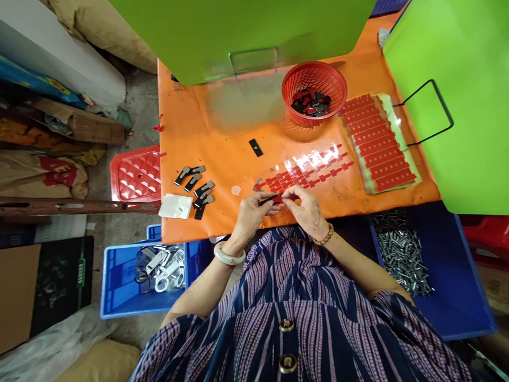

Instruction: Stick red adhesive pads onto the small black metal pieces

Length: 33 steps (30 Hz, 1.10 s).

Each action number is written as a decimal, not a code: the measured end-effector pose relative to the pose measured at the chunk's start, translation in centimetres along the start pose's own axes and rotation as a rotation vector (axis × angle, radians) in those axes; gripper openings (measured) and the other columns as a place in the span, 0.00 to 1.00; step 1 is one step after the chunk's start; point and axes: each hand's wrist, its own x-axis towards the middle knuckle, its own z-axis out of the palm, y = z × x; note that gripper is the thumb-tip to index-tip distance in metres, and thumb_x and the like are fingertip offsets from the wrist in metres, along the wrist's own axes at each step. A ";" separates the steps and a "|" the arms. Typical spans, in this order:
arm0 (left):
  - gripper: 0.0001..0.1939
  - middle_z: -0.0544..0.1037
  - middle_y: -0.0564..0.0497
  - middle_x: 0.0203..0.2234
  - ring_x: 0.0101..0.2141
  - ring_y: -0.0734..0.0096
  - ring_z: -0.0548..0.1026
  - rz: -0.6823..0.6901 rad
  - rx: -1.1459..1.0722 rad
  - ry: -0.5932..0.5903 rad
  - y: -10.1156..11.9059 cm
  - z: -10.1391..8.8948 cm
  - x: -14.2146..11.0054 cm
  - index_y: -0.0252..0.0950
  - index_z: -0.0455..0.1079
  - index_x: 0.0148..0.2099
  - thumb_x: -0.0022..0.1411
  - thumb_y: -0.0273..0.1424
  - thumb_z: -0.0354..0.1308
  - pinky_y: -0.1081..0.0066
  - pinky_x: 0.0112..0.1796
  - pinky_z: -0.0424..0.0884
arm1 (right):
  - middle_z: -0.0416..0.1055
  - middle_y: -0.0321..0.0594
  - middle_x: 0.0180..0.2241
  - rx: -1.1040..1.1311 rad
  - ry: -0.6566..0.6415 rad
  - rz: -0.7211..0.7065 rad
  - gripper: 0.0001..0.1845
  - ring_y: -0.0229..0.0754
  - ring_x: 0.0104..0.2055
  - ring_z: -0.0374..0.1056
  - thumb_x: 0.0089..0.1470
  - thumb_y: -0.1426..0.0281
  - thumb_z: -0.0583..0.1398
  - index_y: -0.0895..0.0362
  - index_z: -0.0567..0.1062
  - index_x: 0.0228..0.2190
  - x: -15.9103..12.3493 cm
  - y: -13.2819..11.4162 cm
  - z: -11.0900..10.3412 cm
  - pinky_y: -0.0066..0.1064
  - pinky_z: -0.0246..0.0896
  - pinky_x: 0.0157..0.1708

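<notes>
Close to the table's front edge, my left hand (pixel 250 215) is closed on a small flat black piece (pixel 269 200). My right hand (pixel 306 209) pinches at the near end of that piece, where a bit of red sticker (pixel 277 199) shows between the fingertips. Just beyond both hands, rows of red stickers (pixel 294 178) lie on the orange tabletop. One loose black piece (pixel 256 147) rests farther back. Off to the left, several black pieces with grey ends (pixel 193 182) are scattered beside a folded white paper pad (pixel 175 206).
A red plastic basket (pixel 314 69) holds many black and red pieces. Sheets of red stickers (pixel 379 143) are stacked at the right. Green panels with wire handles (pixel 431 82) stand behind and right. Blue bins with metal parts (pixel 139 305) and screws (pixel 401 260) flank my lap.
</notes>
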 end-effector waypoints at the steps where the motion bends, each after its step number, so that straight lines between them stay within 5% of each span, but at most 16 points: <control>1: 0.12 0.80 0.50 0.22 0.26 0.68 0.81 -0.011 -0.005 -0.004 0.1 0.0 0.0 0.29 0.73 0.41 0.52 0.26 0.64 0.69 0.35 0.79 | 0.71 0.35 0.28 0.001 -0.007 0.012 0.03 0.38 0.32 0.67 0.53 0.73 0.58 0.54 0.69 0.28 0.0 0.0 0.0 0.32 0.64 0.36; 33: 0.12 0.80 0.49 0.23 0.27 0.68 0.81 -0.106 -0.049 -0.009 -0.6 -0.5 0.1 0.29 0.74 0.41 0.51 0.26 0.64 0.69 0.36 0.79 | 0.72 0.38 0.28 -0.201 0.026 -0.040 0.04 0.39 0.29 0.67 0.51 0.75 0.57 0.54 0.68 0.27 0.5 1.8 1.1 0.33 0.64 0.35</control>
